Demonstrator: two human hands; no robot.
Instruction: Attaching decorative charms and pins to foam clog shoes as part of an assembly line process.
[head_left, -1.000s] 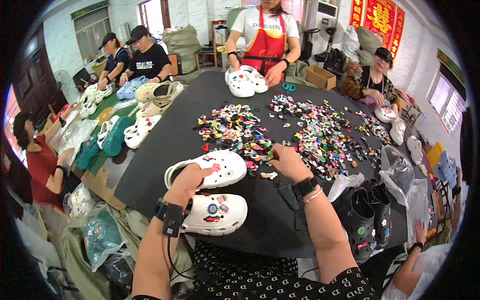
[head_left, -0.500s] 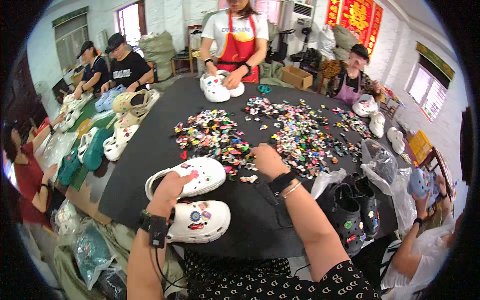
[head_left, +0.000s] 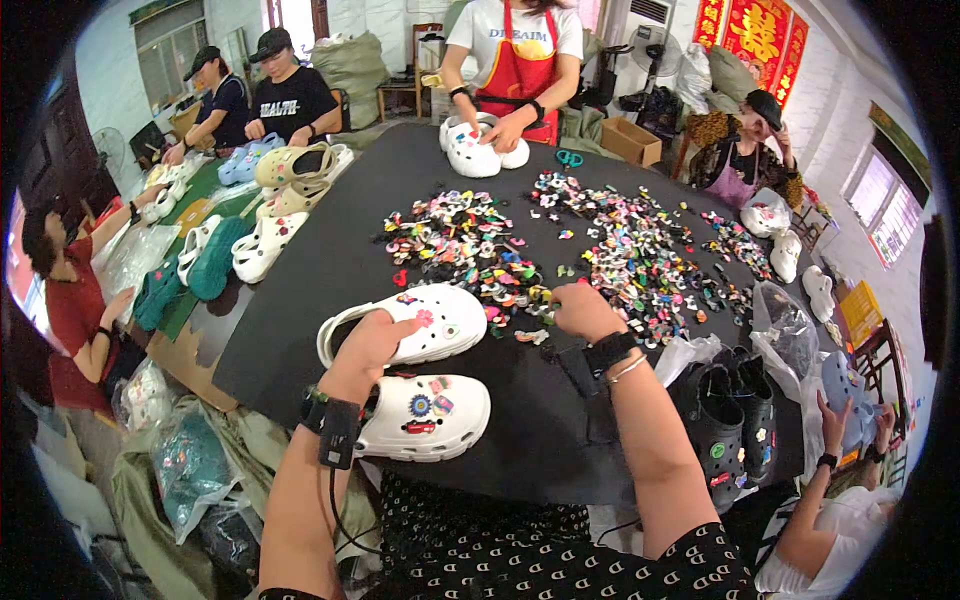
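Observation:
My left hand grips the heel end of a white clog with its thumb on the upper. That clog carries a pink flower charm and several others. Just nearer me a second white clog lies on the black table, with a blue gear-shaped charm and a red one on its top. At the near edge of the heap of small colourful shoe charms is my right hand, its fingers bent and drawn together. Whatever its fingertips hold is hidden.
Black clogs with charms stand right of my right forearm, beside clear plastic bags. Another charm heap spreads further right. Across the table a person in a red apron handles white clogs. More clogs line the green-topped table at left.
The whole view has shifted, so the scene sits further right. My left hand still grips the clog, and my right hand stays at the charm heap with its fingers closed.

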